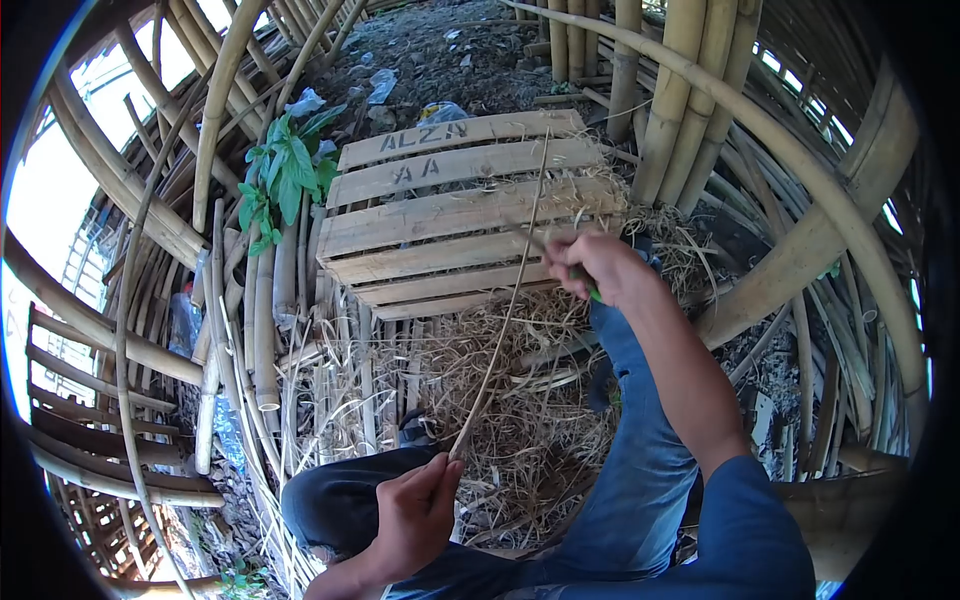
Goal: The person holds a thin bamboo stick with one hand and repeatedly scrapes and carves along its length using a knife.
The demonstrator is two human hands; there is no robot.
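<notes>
My left hand [418,508] is closed around the lower end of a long thin bamboo strip [501,340], which slants up over a slatted wooden crate [420,228]. My right hand [590,264] grips a knife [527,236] by its green handle; the dark blade points up and left, close to the strip. Whether blade and strip touch, I cannot tell. Dark lettering marks the crate's top slats. Pale shavings [500,400] cover the ground between my legs and the crate.
Thick bamboo poles [700,100] stand at the right, with a curved pole arching over. More poles and a leafy green plant [290,170] are at the left. Plastic scraps [381,86] lie on dark soil behind the crate. My jeans-covered knees flank the shavings.
</notes>
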